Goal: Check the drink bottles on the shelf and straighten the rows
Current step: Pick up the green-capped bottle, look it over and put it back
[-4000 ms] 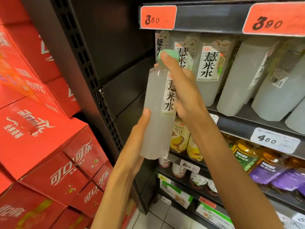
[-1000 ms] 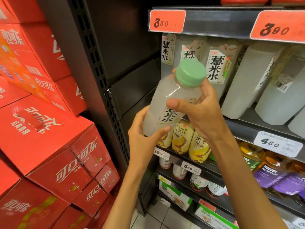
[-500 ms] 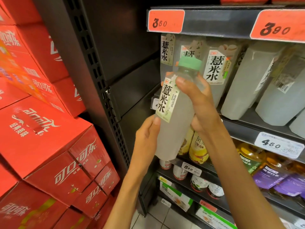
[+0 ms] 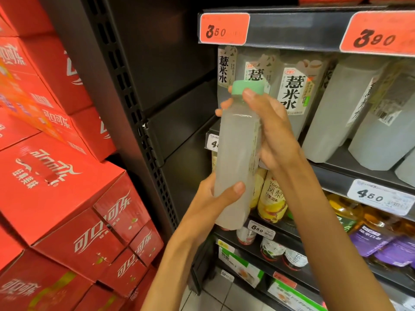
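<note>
In the head view, a cloudy white drink bottle (image 4: 235,158) with a green cap (image 4: 247,87) is held almost upright in front of the shelf (image 4: 359,173), clear of it and level with the row of matching bottles. The right hand (image 4: 272,131) holds the bottle's upper part: its thumb lies against the lower edge of the green cap, and its fingers (image 4: 222,107) curl round the far side of the neck, their tips showing to the left of the bottle. The left hand (image 4: 211,203) grips the bottle's lower part from the left, thumb pressed across the front face near the base, the other fingers hidden behind it. The bottle's label is turned to the right, with only its edge showing.

Behind the held bottle, the row of barley-water bottles (image 4: 294,95) stands on the shelf; those further right lean over at an angle, some with labels turned sideways. Above that row, orange price tags (image 4: 224,29) are fixed to the upper shelf's edge. Below the held bottle, yellow pineapple juice bottles (image 4: 272,198) stand on the next shelf down. Well to the left of the held bottle, past the dark shelf upright (image 4: 139,131), red cola cartons (image 4: 67,187) are stacked.
</note>
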The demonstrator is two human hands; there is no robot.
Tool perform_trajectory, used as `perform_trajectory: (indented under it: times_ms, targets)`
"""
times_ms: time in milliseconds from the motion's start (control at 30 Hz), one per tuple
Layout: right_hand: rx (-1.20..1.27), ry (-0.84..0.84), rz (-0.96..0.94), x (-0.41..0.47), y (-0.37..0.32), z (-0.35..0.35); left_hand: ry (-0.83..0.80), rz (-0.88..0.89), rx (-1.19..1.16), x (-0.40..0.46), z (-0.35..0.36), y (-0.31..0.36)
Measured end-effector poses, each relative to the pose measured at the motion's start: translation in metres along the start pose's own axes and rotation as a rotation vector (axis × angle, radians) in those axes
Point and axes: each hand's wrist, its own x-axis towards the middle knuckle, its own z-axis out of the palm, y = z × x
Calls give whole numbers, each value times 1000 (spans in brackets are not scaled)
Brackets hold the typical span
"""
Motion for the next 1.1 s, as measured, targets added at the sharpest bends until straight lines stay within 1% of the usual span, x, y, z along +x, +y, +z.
perform_trajectory:
  times_ms: [67,133,200,267,367,467,533,600,667,733,833,900,967,1100]
  targets:
    - [-43,31,-7,-1,-2,1,-15,-4,-27,0,1,-1]
    - [-108,79,-48,-1,-6,2,7,24,-32,1,3,-1]
    - [-181,129,-108,-1,-10,4,80,72,-32,2,6,0]
    - [-188,145,-128,0,-14,4,152,107,-15,5,10,2]
    - [-108,111,-79,3,-17,-1,160,95,-8,5,9,5]
    - [11,52,11,5,-16,-7,66,42,-14,3,4,5]
    - [74,-13,74,5,-13,-8,46,27,-48,3,4,3]
    - [58,-12,104,6,-10,-8,47,7,-68,3,3,2]
    - [19,37,90,6,-10,-6,36,-7,-44,3,-1,3]
    - [-13,74,56,5,-11,-3,69,16,17,4,-5,7]
    - [-28,90,27,5,-13,0,200,16,31,9,-3,11]
    - [32,61,59,4,-14,0,241,13,-5,10,-2,8]
    - [120,19,108,5,-11,-1,211,0,-75,10,-1,6]
    - [158,-94,200,4,2,3,163,-61,-252,10,-4,2]
